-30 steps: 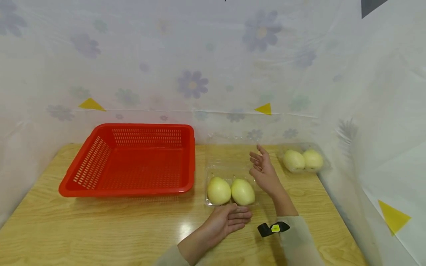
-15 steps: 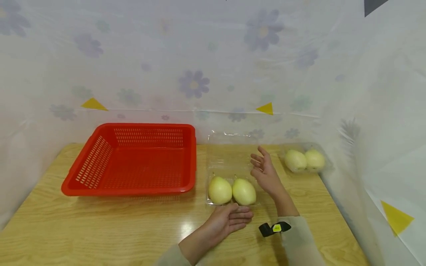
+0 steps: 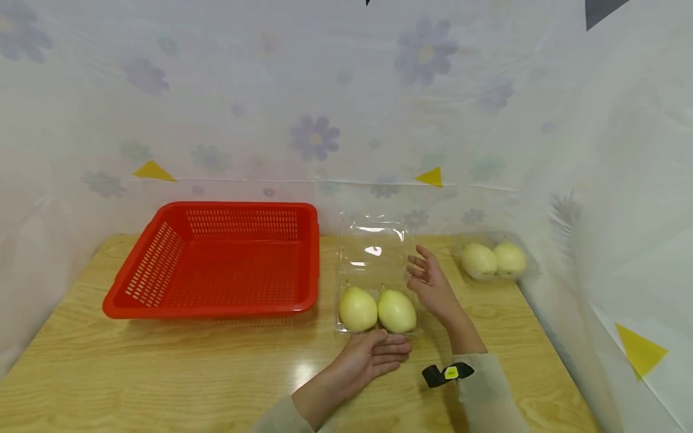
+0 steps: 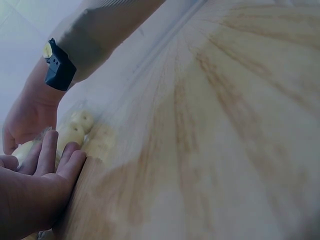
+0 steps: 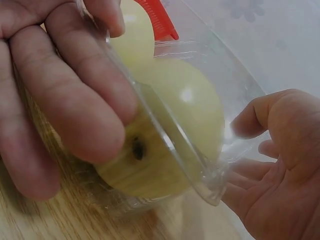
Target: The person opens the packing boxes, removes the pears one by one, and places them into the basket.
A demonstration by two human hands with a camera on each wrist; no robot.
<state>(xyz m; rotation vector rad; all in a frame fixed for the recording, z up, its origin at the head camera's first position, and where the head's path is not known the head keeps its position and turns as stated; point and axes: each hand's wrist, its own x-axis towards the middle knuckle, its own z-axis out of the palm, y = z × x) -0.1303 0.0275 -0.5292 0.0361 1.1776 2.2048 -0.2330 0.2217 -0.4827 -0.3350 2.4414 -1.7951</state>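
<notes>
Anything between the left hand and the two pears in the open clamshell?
Yes: the clamshell's clear near wall stands between the left hand and the pears. From above, nothing visible blocks them; the lid is folded back behind them.

A red slotted basket (image 3: 211, 311) was set at left on a wood-grain table (image 3: 162, 385). At right, two pale fruits (image 3: 479, 261) were enclosed in a clear box (image 3: 476, 237). The upper frame was filled by flower-printed sheeting (image 3: 243, 66) marked with yellow triangles (image 3: 154, 171), and a dark patch (image 3: 603, 12) was seen at upper right.
</notes>
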